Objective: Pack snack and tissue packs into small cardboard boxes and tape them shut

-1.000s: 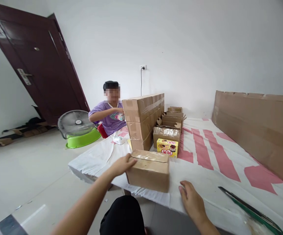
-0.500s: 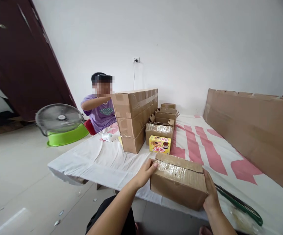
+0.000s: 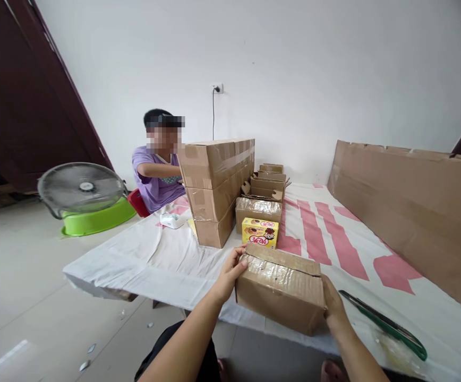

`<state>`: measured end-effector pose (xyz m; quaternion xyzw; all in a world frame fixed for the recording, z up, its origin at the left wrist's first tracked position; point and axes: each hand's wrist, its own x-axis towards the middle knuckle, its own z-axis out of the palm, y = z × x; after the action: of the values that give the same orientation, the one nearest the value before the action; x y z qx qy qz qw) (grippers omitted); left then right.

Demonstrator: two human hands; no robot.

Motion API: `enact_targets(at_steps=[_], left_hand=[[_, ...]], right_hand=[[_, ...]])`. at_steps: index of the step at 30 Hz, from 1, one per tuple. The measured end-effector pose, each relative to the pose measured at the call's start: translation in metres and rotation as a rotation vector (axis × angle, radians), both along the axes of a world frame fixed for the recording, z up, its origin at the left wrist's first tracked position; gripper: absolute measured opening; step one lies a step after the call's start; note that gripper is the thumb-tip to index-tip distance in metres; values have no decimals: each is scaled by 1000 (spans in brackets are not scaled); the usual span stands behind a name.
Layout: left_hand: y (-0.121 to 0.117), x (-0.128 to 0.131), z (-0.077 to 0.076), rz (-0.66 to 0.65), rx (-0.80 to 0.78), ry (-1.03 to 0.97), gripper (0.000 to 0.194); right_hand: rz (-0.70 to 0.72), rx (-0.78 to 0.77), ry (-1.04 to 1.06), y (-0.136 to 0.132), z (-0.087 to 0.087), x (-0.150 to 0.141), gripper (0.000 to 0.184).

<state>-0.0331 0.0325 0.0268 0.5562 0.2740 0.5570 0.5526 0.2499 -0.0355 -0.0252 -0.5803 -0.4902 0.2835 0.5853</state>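
Between my two hands is a brown cardboard box (image 3: 280,297) with shiny clear tape along its top, at the table's near edge. My left hand (image 3: 230,273) grips its left end, thumb on top and fingers behind. At the opposite end my right hand (image 3: 333,302) presses on the side, its fingertips partly hidden. Just behind this box stands a yellow printed carton (image 3: 259,232). A taped cardboard box (image 3: 258,211) is behind the carton. To the right of my right hand lies a green-handled utility knife (image 3: 385,321).
Stacked sealed cartons (image 3: 214,193) form a wall left of several open boxes (image 3: 268,185). A person (image 3: 156,172) in purple sits behind the stack. A large cardboard sheet (image 3: 409,212) borders the right side. A fan (image 3: 85,185) stands on the floor at left.
The held box and both hands have shifted slightly left, away from the knife. The seated person's arm is lower. The view has turned a little.
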Motion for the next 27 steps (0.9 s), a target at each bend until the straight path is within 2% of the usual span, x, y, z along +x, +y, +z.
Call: enact_targets(at_steps=[4,7,10,13,17,19,21,23,24,27], left_hand=[[-2,0,0,-3,4,17,31],[-5,3,2,28,-4,40,33],[-6,6,4,64,4,63,34],[-5,9,5,87,20,78,32],[-5,12,3,91,63,104,34],[-5,13,3,76,82,101,36],[-6,14,3,62,86,83,37],[-7,14,3,55,76,64,38],[-7,15,3,52,72,58,38],[-6,15,2,43,72,46,38]], right_hand=[[-84,-213,-606,-3,10,48,44],[-160,-464,-1034,-13,23,84,37],[-104,-741,-1189,-23,35,108,35],[-4,-783,-1208,-26,38,117,29],[-11,-659,-1237,-18,45,112,29],[-65,-437,-1241,-11,63,99,32],[-93,-132,-1235,-5,90,75,33],[-13,83,-1249,1,121,41,34],[77,150,-1275,4,135,22,35],[316,260,-1450,11,166,-37,42]])
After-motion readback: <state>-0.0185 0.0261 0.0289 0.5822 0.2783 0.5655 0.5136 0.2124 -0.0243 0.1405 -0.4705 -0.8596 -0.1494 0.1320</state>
